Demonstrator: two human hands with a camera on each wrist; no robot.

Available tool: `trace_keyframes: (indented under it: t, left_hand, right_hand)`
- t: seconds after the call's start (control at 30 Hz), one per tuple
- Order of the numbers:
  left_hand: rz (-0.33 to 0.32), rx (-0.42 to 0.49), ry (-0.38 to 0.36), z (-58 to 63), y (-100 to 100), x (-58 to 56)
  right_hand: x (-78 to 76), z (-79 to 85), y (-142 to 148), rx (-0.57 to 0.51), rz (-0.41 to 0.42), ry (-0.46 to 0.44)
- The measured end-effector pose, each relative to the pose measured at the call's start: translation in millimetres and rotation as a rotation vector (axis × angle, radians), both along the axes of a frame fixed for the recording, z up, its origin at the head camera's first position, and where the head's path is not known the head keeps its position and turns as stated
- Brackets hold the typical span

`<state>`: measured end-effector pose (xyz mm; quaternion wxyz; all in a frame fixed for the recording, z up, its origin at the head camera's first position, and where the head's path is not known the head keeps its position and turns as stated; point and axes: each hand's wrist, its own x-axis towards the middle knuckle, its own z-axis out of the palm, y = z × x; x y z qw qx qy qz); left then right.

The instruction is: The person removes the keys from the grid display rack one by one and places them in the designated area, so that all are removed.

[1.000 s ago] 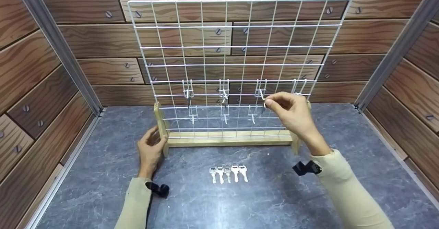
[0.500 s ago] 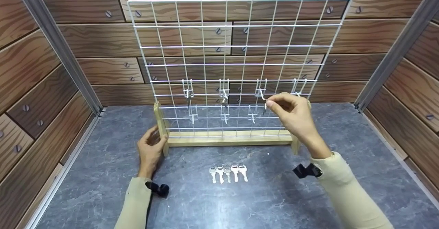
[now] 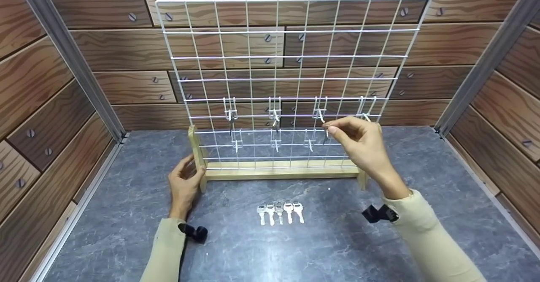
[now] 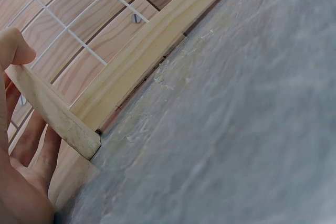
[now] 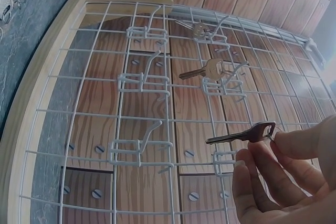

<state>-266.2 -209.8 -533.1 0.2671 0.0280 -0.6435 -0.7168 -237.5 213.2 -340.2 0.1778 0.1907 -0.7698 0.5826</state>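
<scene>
Five loose keys (image 3: pixel 279 207), two hung keys (image 5: pixel 212 70), right hand (image 3: pixel 365 143) pinching one key (image 5: pixel 242 134), left hand (image 3: pixel 184 185) gripping upright (image 3: pixel 195 146)

No lettering, brand or number is legible here.

bright glare on the grey tabletop (image 3: pixel 270 252), soft shadows, hazy left-wrist view

White grid (image 3: pixel 275 79), silvery keys (image 3: pixel 279 210), grey marbled tabletop (image 3: pixel 236 248), brown wood-grain wall (image 3: pixel 447 47)
</scene>
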Motion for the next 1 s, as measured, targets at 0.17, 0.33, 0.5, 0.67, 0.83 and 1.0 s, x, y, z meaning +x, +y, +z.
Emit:
trace_keyframes:
  t: [0.17, 0.33, 0.5, 0.67, 0.83, 1.0]
  left_hand:
    - [0.004, -0.011, -0.002, -0.4, 0.1, 0.4]
    - [-0.002, -0.021, -0.001, -1.2, -0.5, 0.2]
    - [-0.002, -0.024, 0.002, -1.2, -0.7, 0.9]
    - [0.0, -0.022, 0.001, -0.1, -0.5, 1.0]
    - [0.004, -0.019, 0.005, 0.2, -0.2, 1.0]
    - [-0.001, -0.007, 0.011, 0.1, -0.1, 0.4]
  right_hand:
    - [2.2, -0.4, 0.0, -0.008, 0.005, -0.009]
    - [4.2, -0.5, -0.7, -0.018, 0.007, -0.018]
    - [5.4, -2.3, -1.1, -0.017, 0.019, 0.001]
    - [6.7, -4.0, -0.9, -0.012, 0.027, -0.01]
    - [7.8, -6.3, -0.6, -0.009, 0.048, -0.038]
    - [6.9, -11.3, 0.0, -0.008, 0.063, -0.051]
